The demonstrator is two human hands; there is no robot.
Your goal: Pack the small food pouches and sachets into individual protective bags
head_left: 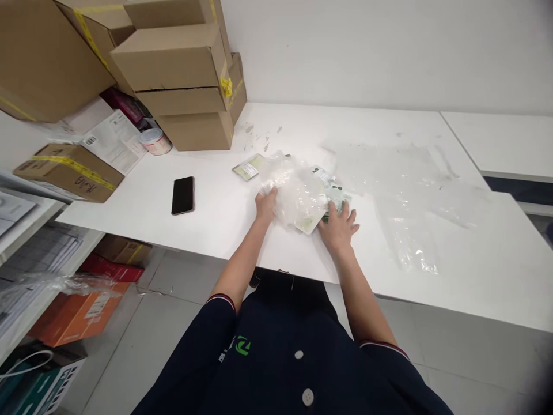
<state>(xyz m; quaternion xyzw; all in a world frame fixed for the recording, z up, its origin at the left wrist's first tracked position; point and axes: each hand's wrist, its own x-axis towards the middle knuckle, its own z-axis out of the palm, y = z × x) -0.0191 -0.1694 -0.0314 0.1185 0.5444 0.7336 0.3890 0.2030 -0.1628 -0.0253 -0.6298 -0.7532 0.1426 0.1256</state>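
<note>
The plastic (296, 193) lies on the table (216, 225) between the two hands, a crumpled, see-through heap that should be very light, limp and slippery, apt to slide or bunch rather than keep a shape. It would best be taken by a gathered fold at either side, since a single smooth layer could slip from the fingers. The left hand (265, 206) is at its left edge, thumb against the film and fingers partly hidden; it seems to have the edge, but whether it pinches firmly I cannot tell. The right hand (338, 230) is spread, fingers fanned apart, its tips on or just beside the packets (334, 191) at the right of the heap. These look flat, thin and bendable, easier to take by an edge than across the face; a pale corner (308, 223) also juts out between the hands. Just beyond the left hand lies another packet (249, 167), and well to its left a phone (183, 196). Right of the right hand, clear film (397, 178) sprawls across the table. Farthest, beyond the left hand, stand a tin (155, 142) and stacked boxes (173, 63).
</note>
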